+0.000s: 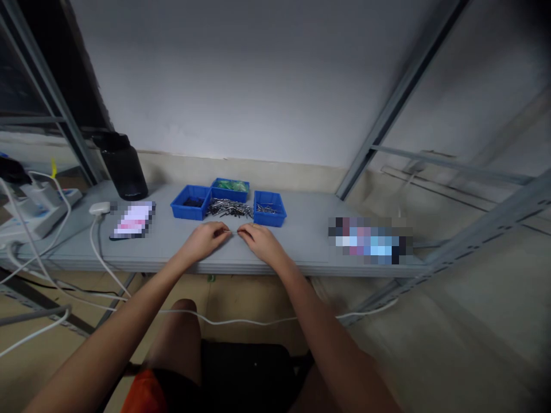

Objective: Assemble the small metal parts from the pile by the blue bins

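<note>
Over the front part of the grey shelf (310, 244), my left hand (206, 240) and my right hand (260, 242) face each other, fingertips close together. The left one pinches a thin, light metal piece (227, 231), mostly covered by the fingers. Thumb and fingers of the right hand are also pressed together; what they hold is too small to make out. Just behind the hands lies a loose pile of small metal rods (228, 207), some with dark ends. A blue bin (267, 218) with thin metal pieces stands right of the pile.
Left of the pile, another blue bin (189, 213) holds dark small parts; a third blue bin (230, 194) behind holds green bags. Further left are a phone (133, 221), a black bottle (124, 169) and a power strip (38, 218). A white cable (241, 322) hangs below the shelf.
</note>
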`<action>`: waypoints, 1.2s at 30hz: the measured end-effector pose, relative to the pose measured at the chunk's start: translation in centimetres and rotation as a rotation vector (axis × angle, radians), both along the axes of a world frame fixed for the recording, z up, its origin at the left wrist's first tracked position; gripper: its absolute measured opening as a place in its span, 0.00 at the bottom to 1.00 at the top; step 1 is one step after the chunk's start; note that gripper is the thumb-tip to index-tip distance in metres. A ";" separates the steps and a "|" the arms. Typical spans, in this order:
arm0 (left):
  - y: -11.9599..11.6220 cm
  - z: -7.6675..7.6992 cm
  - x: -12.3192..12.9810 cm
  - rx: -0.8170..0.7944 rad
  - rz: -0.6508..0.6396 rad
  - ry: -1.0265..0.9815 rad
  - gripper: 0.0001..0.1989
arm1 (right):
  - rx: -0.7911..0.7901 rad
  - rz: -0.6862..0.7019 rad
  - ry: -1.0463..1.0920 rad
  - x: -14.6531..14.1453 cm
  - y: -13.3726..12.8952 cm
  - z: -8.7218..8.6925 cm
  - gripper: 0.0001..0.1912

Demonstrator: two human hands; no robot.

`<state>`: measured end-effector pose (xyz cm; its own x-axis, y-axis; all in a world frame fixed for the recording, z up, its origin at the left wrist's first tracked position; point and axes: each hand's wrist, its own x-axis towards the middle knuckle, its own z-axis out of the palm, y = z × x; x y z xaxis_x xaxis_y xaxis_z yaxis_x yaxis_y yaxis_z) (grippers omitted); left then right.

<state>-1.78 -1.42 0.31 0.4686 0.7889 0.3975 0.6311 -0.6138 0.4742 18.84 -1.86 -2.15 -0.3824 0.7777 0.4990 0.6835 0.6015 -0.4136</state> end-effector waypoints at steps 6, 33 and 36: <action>0.1 -0.1 0.0 0.005 0.002 0.006 0.13 | -0.017 -0.086 0.005 -0.1 -0.3 0.3 0.08; 0.5 -0.2 -0.1 0.018 -0.155 0.078 0.11 | -0.043 0.041 0.133 0.0 -0.6 0.8 0.08; 0.6 -0.2 -0.2 0.016 -0.153 0.071 0.11 | -0.019 0.028 0.148 0.2 -0.4 0.7 0.08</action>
<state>-1.96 -0.82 0.07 0.6098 0.7003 0.3710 0.5615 -0.7122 0.4214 19.01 -2.25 -1.49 -0.3280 0.7773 0.5368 0.5972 0.6109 -0.5198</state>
